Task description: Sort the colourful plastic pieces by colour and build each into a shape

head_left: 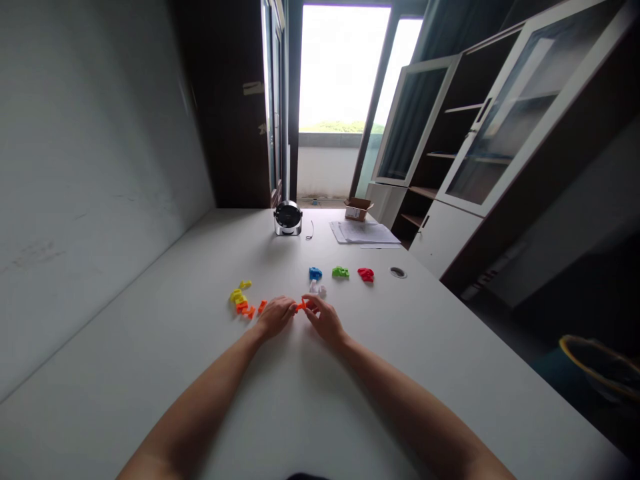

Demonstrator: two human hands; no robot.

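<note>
Seemingly, hands (277, 317) (325, 319), pinching angular orange plastic piece (301, 306)

Left hand (276, 317) and right hand (325, 320) covering most of orange plastic piece (301, 306); white pieces (317, 289) just beyond it appearing too small for shape; left forearm (195, 407) and right forearm (415, 413) running off bottom edge.
</note>
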